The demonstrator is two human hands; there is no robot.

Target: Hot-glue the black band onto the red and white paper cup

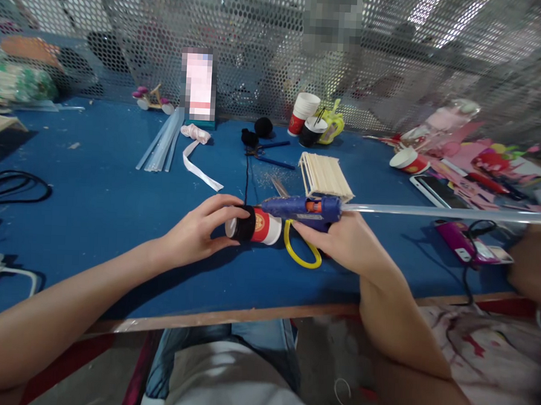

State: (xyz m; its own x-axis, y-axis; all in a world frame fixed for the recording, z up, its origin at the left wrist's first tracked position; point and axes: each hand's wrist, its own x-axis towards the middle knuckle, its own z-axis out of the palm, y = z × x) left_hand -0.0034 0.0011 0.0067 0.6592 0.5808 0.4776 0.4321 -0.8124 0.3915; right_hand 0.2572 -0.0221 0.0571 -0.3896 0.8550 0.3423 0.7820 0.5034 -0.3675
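My left hand (196, 229) grips a small paper cup (264, 226) lying on its side, red and white, with black yarn (244, 223) wound around it. A strand of the yarn runs up to a black yarn ball (249, 137). My right hand (347, 243) holds a blue glue gun (304, 208) with a yellow loop (299, 252) below it. The gun's nozzle points left at the cup. A long clear glue stick (446, 212) juts out of the gun's back to the right.
On the blue table (94, 193) lie a raft of wooden sticks (325, 175), clear glue sticks (162, 141), white ribbon (195, 156), stacked cups (303, 112), a phone (434, 190) and pink craft scraps (476, 159). Black cable (12, 186) lies left. A mesh wall stands behind.
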